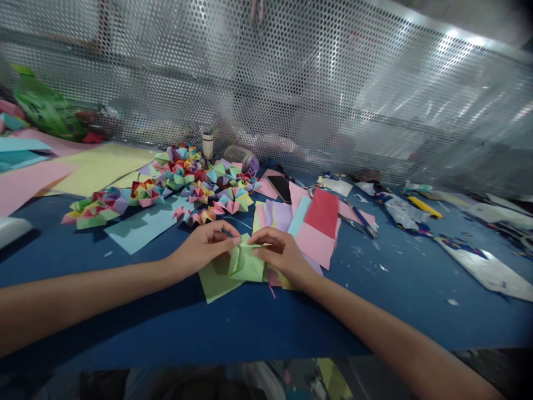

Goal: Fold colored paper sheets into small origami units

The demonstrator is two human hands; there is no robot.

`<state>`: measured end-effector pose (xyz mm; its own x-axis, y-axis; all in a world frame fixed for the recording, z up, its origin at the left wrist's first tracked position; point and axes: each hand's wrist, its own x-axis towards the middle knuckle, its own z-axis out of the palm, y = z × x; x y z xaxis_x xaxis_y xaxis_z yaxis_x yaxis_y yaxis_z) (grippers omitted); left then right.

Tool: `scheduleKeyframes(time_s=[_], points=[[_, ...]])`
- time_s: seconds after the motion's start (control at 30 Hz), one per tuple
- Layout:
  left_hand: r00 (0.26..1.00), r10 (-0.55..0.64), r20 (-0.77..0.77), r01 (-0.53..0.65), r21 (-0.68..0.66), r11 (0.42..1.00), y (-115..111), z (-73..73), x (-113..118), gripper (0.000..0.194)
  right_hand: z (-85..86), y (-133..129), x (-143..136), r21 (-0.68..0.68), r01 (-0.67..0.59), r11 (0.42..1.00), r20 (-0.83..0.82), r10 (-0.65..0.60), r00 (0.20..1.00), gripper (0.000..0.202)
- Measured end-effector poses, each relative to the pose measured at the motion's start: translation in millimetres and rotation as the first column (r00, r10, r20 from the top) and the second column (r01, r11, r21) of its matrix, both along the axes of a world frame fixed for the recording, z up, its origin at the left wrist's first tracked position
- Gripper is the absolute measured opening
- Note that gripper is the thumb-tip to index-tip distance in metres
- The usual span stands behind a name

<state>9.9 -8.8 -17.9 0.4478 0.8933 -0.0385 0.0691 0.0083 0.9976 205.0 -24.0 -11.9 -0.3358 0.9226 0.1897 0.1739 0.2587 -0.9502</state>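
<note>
Between both hands is a light green sheet of origami paper (249, 266), partly folded, with a raised flap on its left side. My left hand (214, 243) pinches its upper left edge between thumb and fingers. At the upper right edge, my right hand (283, 253) grips the same paper, its fingers bent. Under the folded piece lies a flat green sheet (217, 282) on the table. Close to my right hand are stacked paper squares, among them a red square (323, 212) and a pink square (317, 244).
Folded colourful paper pieces (200, 186) heap up behind my left hand, near a light blue sheet (144, 228). A phone (280, 189), a blue-handled cutter (365, 221) and paper scraps lie to the right on the blue table (291, 333). A perforated metal panel (266, 72) stands behind.
</note>
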Motion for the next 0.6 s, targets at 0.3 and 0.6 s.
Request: scheduleKeyframes(time_s=[0.3, 0.6], points=[[1.000, -0.009, 0.029, 0.009, 0.016, 1.000, 2, -3.3, 0, 0.026, -5.1, 2, -1, 0.008, 0.039, 0.999, -0.049, -0.039, 0.998, 0.016], [0.993, -0.044, -0.106, 0.057, 0.126, 0.990, 1, -1.0, 0, 0.023, -9.1, 2, -1, 0.067, 0.018, 0.998, -0.034, -0.015, 0.999, 0.018]])
